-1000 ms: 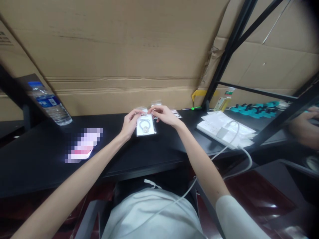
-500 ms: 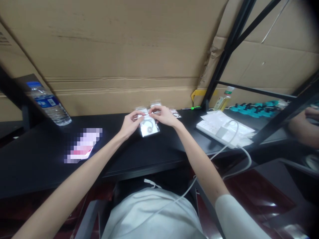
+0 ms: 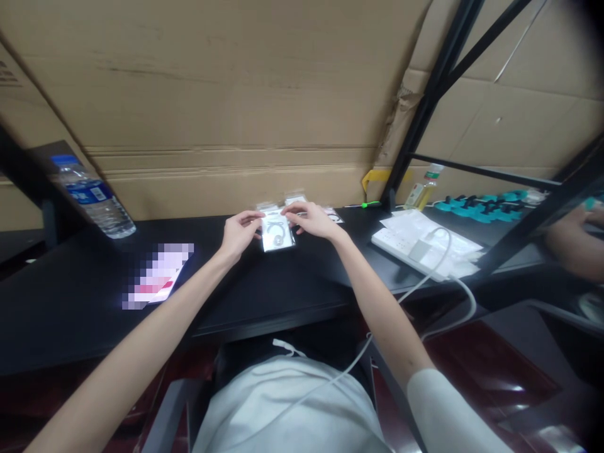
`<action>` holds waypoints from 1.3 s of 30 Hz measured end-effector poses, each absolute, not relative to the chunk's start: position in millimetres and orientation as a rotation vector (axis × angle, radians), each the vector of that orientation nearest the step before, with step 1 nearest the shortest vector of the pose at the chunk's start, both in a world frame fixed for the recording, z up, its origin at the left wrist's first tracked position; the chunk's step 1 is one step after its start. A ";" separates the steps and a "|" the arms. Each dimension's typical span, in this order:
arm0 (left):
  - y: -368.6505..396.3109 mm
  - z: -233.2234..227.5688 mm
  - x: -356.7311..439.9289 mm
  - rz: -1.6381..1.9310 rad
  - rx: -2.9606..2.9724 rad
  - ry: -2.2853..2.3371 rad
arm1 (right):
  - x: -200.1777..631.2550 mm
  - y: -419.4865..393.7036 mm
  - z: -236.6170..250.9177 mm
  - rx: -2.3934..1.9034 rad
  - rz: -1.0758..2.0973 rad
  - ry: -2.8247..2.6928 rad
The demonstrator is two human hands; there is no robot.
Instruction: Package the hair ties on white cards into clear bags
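Between my two hands is a small clear plastic bag (image 3: 277, 234) with a white card and a thin ring-shaped item inside. My left hand (image 3: 240, 234) pinches its left edge between thumb and fingers. On the opposite side, my right hand (image 3: 309, 220) grips the upper right edge the same way. The bag is held just over the black table, its lower end toward me. Behind my right hand lies a second bag (image 3: 295, 199), partly covered. Another small packet (image 3: 334, 215) with a dark loop rests to the right of that hand.
A lit phone (image 3: 163, 274) lies on the black table (image 3: 264, 296) at left, near a water bottle (image 3: 97, 198). At right are a white power strip (image 3: 406, 251) with a cable, papers, a yellow drink bottle (image 3: 421, 190) and teal parts (image 3: 486, 206). Another person's hand (image 3: 576, 242) shows far right.
My left hand has shifted slightly left, from the bag's top to its left edge. The bag has moved a little up and left. My right hand has barely moved.
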State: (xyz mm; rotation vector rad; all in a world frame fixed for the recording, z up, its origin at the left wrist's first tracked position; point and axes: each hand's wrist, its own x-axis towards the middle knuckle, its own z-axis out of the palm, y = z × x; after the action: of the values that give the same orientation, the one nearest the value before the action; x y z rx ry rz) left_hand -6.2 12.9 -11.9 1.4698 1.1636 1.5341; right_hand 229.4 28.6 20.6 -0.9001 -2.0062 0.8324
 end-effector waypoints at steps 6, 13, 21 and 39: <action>20.8 -13.7 -15.2 1.674 1.245 1.337 | 228.9 21.4 20.2 -0.941 1.317 -2.150; 21.2 -8.0 -19.0 1.700 1.274 1.342 | 212.8 21.3 13.7 -0.806 1.225 -2.091; 20.3 -6.4 -15.9 1.529 1.317 1.304 | 188.8 34.3 -10.7 -0.935 0.932 -1.891; 27.8 -21.9 -17.5 1.437 1.470 1.478 | 170.6 75.1 -37.1 -1.178 0.854 -1.649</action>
State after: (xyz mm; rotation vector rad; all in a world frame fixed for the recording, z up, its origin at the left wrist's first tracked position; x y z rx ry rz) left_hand -17.5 27.8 -21.9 1.4701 1.4778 1.4369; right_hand 170.6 75.1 -37.1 -1.1780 -1.6493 0.8541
